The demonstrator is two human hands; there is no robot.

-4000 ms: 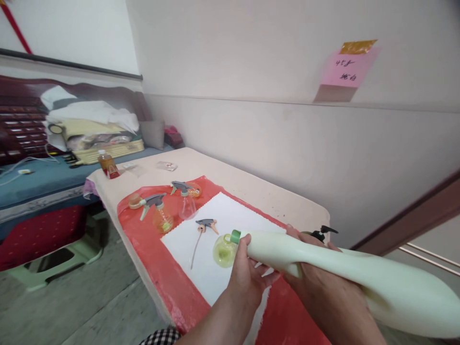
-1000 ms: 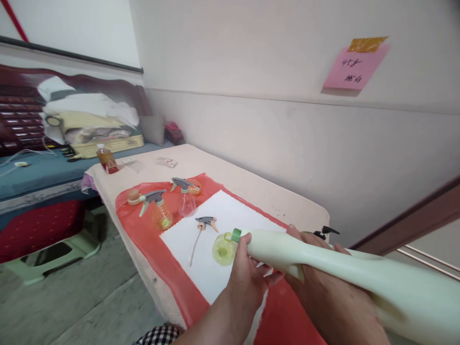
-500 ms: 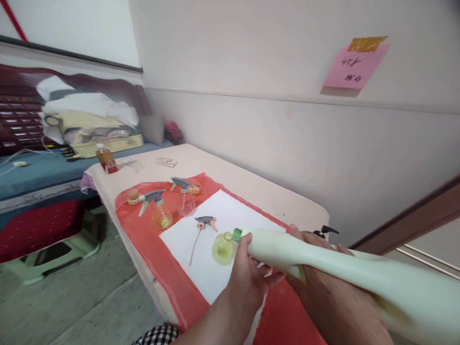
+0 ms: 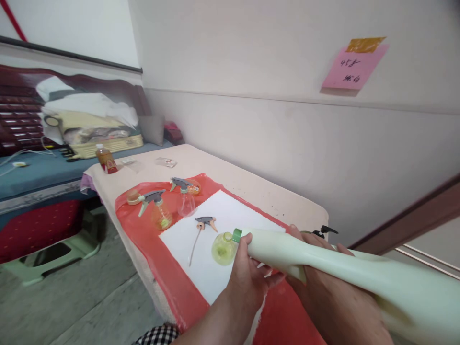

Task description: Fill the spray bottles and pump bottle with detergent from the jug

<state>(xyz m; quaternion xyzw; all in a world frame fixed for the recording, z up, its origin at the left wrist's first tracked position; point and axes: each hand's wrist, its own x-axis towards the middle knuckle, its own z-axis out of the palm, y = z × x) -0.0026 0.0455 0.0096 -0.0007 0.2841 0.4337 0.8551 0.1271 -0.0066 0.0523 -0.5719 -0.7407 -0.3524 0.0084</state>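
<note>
Both hands hold a large pale green bottle (image 4: 341,280) tipped on its side, its green mouth (image 4: 236,235) against the open neck of a small yellow-green round bottle (image 4: 223,249). My left hand (image 4: 247,275) wraps the big bottle's neck from below. My right hand (image 4: 323,287) grips its body further back, fingers curled over the top. The small bottle stands on a white sheet (image 4: 212,244) over a red cloth (image 4: 143,239). A loose grey spray head with a dip tube (image 4: 204,224) lies beside it.
Two small spray bottles with grey triggers (image 4: 158,211) (image 4: 185,196) stand at the far end of the red cloth. An amber bottle (image 4: 104,159) stands near the table's far corner. A black pump head (image 4: 325,231) shows behind my right hand. A wall runs along the right.
Nothing has visibly changed beyond a slight shift of the view; both hands keep the big bottle tipped against the small one.
</note>
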